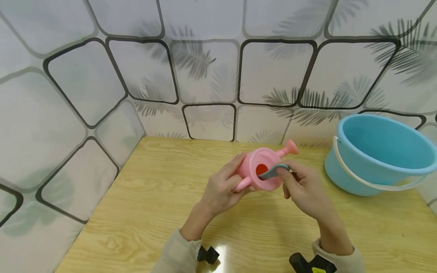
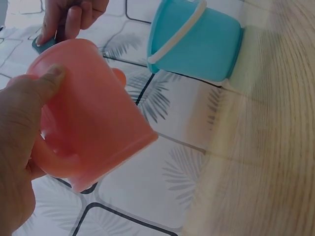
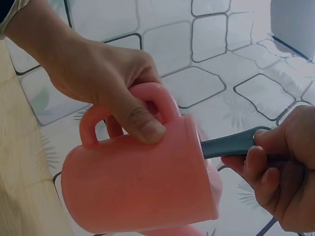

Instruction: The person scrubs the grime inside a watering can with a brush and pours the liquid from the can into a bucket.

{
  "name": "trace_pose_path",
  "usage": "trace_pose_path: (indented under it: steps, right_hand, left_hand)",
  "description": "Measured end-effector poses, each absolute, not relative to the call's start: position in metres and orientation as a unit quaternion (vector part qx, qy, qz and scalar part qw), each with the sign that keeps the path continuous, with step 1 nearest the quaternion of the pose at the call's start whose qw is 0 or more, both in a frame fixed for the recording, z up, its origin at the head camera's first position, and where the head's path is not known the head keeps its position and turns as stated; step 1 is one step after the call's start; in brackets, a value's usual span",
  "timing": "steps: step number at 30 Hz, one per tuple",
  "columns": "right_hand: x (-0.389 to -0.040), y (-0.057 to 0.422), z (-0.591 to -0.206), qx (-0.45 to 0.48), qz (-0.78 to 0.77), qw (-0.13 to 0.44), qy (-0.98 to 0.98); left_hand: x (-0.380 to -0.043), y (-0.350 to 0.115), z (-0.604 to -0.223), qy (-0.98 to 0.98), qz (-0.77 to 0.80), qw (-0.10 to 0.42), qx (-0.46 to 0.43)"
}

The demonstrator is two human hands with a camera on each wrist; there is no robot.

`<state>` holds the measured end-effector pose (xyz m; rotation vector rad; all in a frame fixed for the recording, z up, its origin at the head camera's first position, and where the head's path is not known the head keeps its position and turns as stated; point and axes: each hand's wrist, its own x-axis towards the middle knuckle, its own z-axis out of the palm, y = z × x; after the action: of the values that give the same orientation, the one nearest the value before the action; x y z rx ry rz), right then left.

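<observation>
In the head view a pink toy watering can (image 1: 244,167) is tilted, its round top opening facing me and its spout pointing up and right. My left hand (image 1: 222,185) grips it by the handle side, the thumb pressed on the wall in the right wrist view. A grey-blue handle (image 1: 273,172) reaches into the opening; whatever is at its inner end is hidden inside the can. My right hand (image 1: 304,185) pinches that handle's outer end between thumb and fingers. The left wrist view shows the can's side (image 2: 98,108) and base held off the table.
To the right stands a light blue bucket (image 1: 341,178) with a white carrying handle (image 1: 355,176) hanging down its front. The wood-grain table (image 1: 153,193) meets a patterned wall covering (image 1: 208,121) at the back and left.
</observation>
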<state>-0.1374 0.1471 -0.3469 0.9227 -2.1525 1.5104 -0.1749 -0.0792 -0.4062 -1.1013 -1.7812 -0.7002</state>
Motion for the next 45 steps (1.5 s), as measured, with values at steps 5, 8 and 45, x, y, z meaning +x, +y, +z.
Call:
trace_pose_path:
  steps: [5, 8, 45]
  right_hand:
    - [-0.133, 0.156, -0.341, 0.246, 0.574, 0.162, -0.764]
    - [-0.132, 0.156, -0.337, 0.194, 0.591, 0.153, -0.768]
    - [-0.131, 0.133, -0.339, 0.123, 0.645, 0.163, -0.736]
  left_hand:
    - [-0.173, -0.077, -0.406, -0.715, -0.284, 0.455, -0.449]
    - [-0.173, -0.077, -0.405, -0.718, -0.283, 0.450, -0.448]
    - [-0.175, -0.077, -0.412, -0.719, -0.365, 0.393, -0.443]
